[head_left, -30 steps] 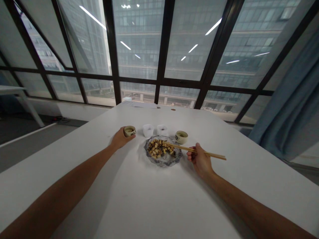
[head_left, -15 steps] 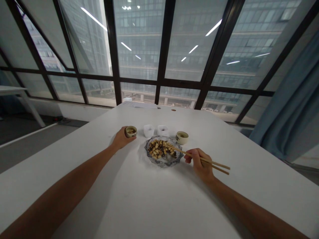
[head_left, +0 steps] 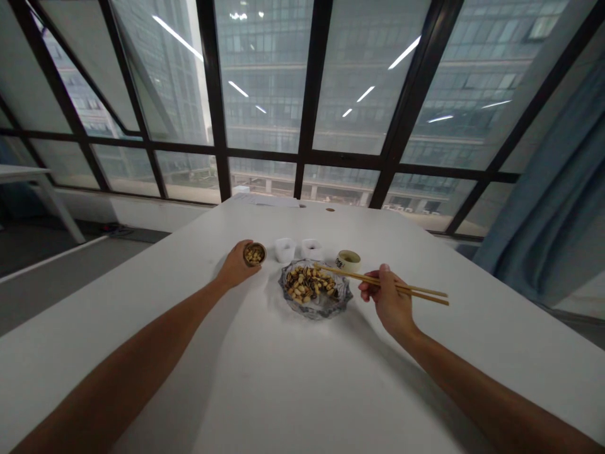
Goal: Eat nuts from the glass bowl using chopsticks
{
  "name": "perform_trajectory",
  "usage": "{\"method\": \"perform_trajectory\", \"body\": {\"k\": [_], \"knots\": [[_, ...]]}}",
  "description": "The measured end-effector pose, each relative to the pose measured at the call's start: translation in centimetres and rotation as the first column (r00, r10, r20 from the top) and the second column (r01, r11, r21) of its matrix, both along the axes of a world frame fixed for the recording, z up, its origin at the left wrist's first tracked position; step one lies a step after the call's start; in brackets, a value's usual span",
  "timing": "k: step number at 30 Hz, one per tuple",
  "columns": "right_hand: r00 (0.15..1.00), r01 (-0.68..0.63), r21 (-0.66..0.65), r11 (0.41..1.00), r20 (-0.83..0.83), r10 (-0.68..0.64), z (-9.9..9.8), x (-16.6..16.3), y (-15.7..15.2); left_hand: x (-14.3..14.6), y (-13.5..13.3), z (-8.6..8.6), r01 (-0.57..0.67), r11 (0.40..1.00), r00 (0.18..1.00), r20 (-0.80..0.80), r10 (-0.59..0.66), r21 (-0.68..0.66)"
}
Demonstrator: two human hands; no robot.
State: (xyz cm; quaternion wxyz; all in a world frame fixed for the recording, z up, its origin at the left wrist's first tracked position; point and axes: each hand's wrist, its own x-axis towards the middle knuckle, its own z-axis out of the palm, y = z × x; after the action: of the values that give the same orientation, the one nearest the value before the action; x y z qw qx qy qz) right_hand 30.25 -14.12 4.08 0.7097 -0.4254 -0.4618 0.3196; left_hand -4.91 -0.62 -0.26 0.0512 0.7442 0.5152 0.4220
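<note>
My left hand (head_left: 237, 265) is closed around a small cup (head_left: 255, 254), tilted so that its mouth faces me; nuts or seeds show inside. In my right hand (head_left: 390, 297) is a pair of wooden chopsticks (head_left: 420, 292), their tips over the far rim of a clear glass bowl (head_left: 316, 311). The bowl holds a heap of mixed nuts and seeds (head_left: 307, 284). Whether the tips pinch anything is too small to tell. Just beyond the bowl, a second small cup with dark lettering (head_left: 348, 259) stands upright.
Two small white cups (head_left: 285, 250) (head_left: 312, 248) stand behind the glass bowl. Papers (head_left: 267, 200) lie at the far end of the white table (head_left: 293, 384). Large windows rise behind it, and a blue curtain (head_left: 548, 208) hangs at the right.
The cup in my left hand has tipped toward me and shifted slightly right, showing its contents. My right hand has risen a little, bringing the chopstick tips up from the nuts to the far rim.
</note>
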Motion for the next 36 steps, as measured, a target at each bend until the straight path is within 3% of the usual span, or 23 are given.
{"method": "perform_trajectory", "body": {"k": [6, 11, 14, 16, 18, 20, 24, 27, 32, 36], "knots": [[0.993, 0.021, 0.132, 0.991, 0.108, -0.036, 2.4, -0.1, 1.7, 0.5, -0.4, 0.5, -0.084, 0.985, 0.993, 0.071, 0.095, -0.153], [0.998, 0.039, 0.113, 0.993, 0.037, -0.044, 2.7, 1.5, 2.5, 0.2, 0.8, 2.2, -0.252, 0.888, 0.965, -0.034, 0.259, -0.385], [0.998, 0.062, 0.101, 0.993, 0.015, -0.064, 2.8, 2.9, 2.6, 1.8, 1.8, 3.5, -0.310, 0.924, 0.947, -0.154, 0.281, -0.222], [0.997, 0.078, 0.098, 0.992, 0.010, -0.079, 2.8, 3.6, 2.6, 4.3, 2.4, 4.3, -0.184, 0.982, 0.963, -0.211, 0.169, -0.049], [0.996, 0.085, 0.089, 0.992, 0.017, -0.087, 2.9, 3.9, 2.6, 7.6, 3.1, 5.1, -0.021, 0.999, 0.960, -0.280, 0.013, -0.026], [0.995, 0.091, 0.078, 0.993, 0.032, -0.094, 3.1, 4.0, 2.6, 10.9, 3.7, 5.7, 0.074, 0.994, 0.928, -0.359, -0.098, -0.080], [0.992, 0.100, 0.069, 0.993, 0.071, -0.105, 3.5, 3.9, 2.4, 15.0, 5.1, 6.4, 0.100, 0.963, 0.875, -0.438, -0.205, -0.251], [0.990, 0.098, 0.081, 0.992, 0.095, -0.105, 3.9, 4.0, 2.5, 15.2, 5.7, 6.4, 0.162, 0.953, 0.861, -0.436, -0.263, -0.255], [0.989, 0.102, 0.112, 0.988, 0.096, -0.113, 4.0, 3.9, 3.1, 14.1, 5.4, 6.2, 0.341, 0.940, 0.797, -0.522, -0.303, -0.025], [0.989, 0.078, 0.147, 0.986, 0.111, -0.095, 3.9, 3.5, 3.7, 13.9, 4.9, 6.0, 0.380, 0.925, 0.798, -0.514, -0.315, 0.023]]}}
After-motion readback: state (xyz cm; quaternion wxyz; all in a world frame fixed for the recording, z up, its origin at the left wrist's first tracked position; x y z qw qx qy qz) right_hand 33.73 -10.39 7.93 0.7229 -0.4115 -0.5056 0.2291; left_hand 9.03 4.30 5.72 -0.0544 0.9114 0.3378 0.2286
